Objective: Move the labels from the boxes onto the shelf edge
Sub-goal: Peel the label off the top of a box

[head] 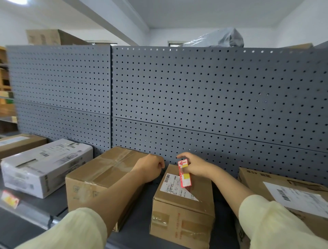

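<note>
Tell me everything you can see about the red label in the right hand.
The red label is a narrow strip, paper or card by its look, red-edged with two yellow patches and a white arrow at its top. It stands nearly upright. The right hand pinches its upper part. Its lower end sits over the white shipping label on the small cardboard box; whether it is stuck there cannot be told.

Soft, even light, a ceiling lamp (16, 1) glowing top left; straight lines bow at the edges, the white box (46, 167) smears with blur.
</note>
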`<state>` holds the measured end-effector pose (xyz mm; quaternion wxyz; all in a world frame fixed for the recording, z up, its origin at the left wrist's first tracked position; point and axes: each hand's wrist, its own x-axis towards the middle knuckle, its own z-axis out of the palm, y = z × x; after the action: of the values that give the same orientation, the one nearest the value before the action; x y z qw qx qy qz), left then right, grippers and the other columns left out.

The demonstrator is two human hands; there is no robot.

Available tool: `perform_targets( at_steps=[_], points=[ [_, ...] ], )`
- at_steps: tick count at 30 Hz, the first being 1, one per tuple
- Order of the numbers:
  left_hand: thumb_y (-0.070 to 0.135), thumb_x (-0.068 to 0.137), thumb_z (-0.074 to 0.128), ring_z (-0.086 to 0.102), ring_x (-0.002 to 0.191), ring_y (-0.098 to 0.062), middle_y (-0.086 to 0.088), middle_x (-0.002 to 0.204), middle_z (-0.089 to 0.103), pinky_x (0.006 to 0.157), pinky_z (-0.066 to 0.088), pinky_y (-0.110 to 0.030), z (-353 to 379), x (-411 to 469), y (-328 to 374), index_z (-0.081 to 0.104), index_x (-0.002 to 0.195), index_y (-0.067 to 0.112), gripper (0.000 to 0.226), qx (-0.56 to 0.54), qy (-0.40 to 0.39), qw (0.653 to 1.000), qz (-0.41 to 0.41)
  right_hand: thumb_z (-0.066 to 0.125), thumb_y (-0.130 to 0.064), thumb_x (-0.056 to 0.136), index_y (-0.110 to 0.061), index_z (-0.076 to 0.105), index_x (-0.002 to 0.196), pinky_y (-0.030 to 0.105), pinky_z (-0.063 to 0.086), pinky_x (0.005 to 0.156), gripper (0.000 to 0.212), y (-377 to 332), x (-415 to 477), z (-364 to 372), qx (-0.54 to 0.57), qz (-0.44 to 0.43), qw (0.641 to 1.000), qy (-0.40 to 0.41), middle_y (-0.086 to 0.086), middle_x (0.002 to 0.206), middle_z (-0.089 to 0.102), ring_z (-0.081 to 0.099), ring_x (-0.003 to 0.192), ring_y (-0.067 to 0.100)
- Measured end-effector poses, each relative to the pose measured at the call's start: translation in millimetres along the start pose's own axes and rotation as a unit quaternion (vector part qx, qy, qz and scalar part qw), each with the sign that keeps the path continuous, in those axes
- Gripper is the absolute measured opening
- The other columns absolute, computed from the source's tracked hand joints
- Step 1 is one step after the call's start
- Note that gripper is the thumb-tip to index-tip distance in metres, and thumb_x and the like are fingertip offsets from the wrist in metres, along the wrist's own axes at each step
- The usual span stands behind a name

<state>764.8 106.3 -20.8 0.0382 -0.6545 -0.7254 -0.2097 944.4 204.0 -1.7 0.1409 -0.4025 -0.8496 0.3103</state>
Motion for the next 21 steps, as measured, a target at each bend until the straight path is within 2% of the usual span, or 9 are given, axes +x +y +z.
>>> perform_targets(
  at_steps=[2, 4, 7, 9, 11, 13, 15, 18, 21],
  points=[
    [0.015, 0.096, 0.044, 0.064, 0.096, -0.020, 0.001, 0.110, 0.069, 0.081, 0.053, -0.031, 3, -2, 6, 0.070, 0.105, 0.021, 0.028, -0.003, -0.003, 1.000, 0.008, 0.065, -0.007, 0.087, -0.018, 0.058, 0.114, 0.036, 0.058, 0.084, 0.030, 4, -7, -3, 0.029, -0.007, 0.998, 0.048, 0.007, 0.115, 0.064, 0.064, 0.104, 0.022],
    [0.015, 0.095, 0.045, 0.064, 0.094, -0.021, 0.000, 0.107, 0.069, 0.075, 0.050, -0.030, 6, -4, 13, 0.069, 0.102, 0.019, 0.026, -0.001, -0.007, 1.000, 0.020, 0.065, -0.012, 0.090, -0.016, 0.059, 0.093, 0.038, 0.060, 0.081, 0.008, 9, -13, -4, 0.040, -0.006, 0.996, 0.084, 0.009, 0.104, 0.068, 0.068, 0.098, 0.023],
    [0.014, 0.093, 0.045, 0.063, 0.096, -0.024, -0.002, 0.107, 0.068, 0.075, 0.050, -0.033, 9, -6, 21, 0.068, 0.100, 0.016, 0.024, -0.005, -0.014, 0.999, 0.037, 0.069, -0.018, 0.087, -0.023, 0.055, 0.082, 0.035, 0.057, 0.079, 0.015, 15, -23, -6, 0.013, 0.002, 0.990, 0.140, 0.005, 0.098, 0.069, 0.067, 0.092, 0.019],
    [0.013, 0.093, 0.044, 0.064, 0.094, -0.024, -0.003, 0.108, 0.069, 0.076, 0.052, -0.034, 11, -8, 23, 0.068, 0.102, 0.017, 0.026, -0.010, -0.015, 0.999, 0.044, 0.071, -0.015, 0.084, -0.023, 0.055, 0.084, 0.032, 0.054, 0.074, 0.019, 20, -33, -7, -0.007, 0.015, 0.988, 0.153, 0.005, 0.098, 0.069, 0.066, 0.091, 0.018],
    [0.013, 0.093, 0.044, 0.065, 0.093, -0.024, -0.003, 0.109, 0.070, 0.076, 0.054, -0.035, 13, -11, 25, 0.068, 0.105, 0.018, 0.027, -0.013, -0.017, 0.999, 0.050, 0.073, -0.010, 0.082, -0.021, 0.056, 0.091, 0.033, 0.056, 0.072, 0.022, 27, -46, -10, -0.055, 0.027, 0.991, 0.122, 0.004, 0.095, 0.070, 0.067, 0.085, 0.017],
    [0.013, 0.094, 0.044, 0.065, 0.094, -0.023, -0.002, 0.111, 0.070, 0.076, 0.054, -0.035, 16, -13, 26, 0.068, 0.108, 0.019, 0.028, -0.015, -0.017, 0.998, 0.054, 0.072, -0.013, 0.083, -0.024, 0.061, 0.101, 0.037, 0.060, 0.075, 0.024, 32, -59, -14, -0.154, 0.036, 0.984, 0.076, 0.000, 0.093, 0.070, 0.068, 0.079, 0.014],
    [0.013, 0.094, 0.044, 0.065, 0.096, -0.023, -0.002, 0.114, 0.068, 0.074, 0.051, -0.033, 19, -15, 27, 0.068, 0.108, 0.020, 0.029, -0.018, -0.022, 0.998, 0.056, 0.068, -0.020, 0.087, -0.024, 0.066, 0.105, 0.038, 0.059, 0.077, 0.019, 35, -68, -15, -0.225, 0.041, 0.971, 0.065, -0.001, 0.096, 0.070, 0.067, 0.080, 0.014],
    [0.013, 0.095, 0.042, 0.065, 0.093, -0.024, -0.002, 0.114, 0.068, 0.069, 0.045, -0.029, 28, -17, 35, 0.068, 0.107, 0.020, 0.029, -0.032, -0.025, 0.997, 0.062, 0.057, -0.026, 0.095, -0.021, 0.069, 0.107, 0.036, 0.057, 0.077, 0.017, 36, -76, -10, -0.231, 0.043, 0.967, 0.097, 0.000, 0.097, 0.070, 0.066, 0.081, 0.016],
    [0.013, 0.095, 0.040, 0.060, 0.080, -0.022, -0.003, 0.099, 0.068, 0.064, 0.042, -0.029, 37, -17, 47, 0.067, 0.098, 0.017, 0.027, -0.046, -0.032, 0.994, 0.089, 0.052, -0.023, 0.098, -0.022, 0.064, 0.111, 0.033, 0.056, 0.073, 0.018, 34, -85, -3, -0.180, 0.047, 0.975, 0.125, 0.001, 0.101, 0.070, 0.066, 0.079, 0.015]
  ],
)
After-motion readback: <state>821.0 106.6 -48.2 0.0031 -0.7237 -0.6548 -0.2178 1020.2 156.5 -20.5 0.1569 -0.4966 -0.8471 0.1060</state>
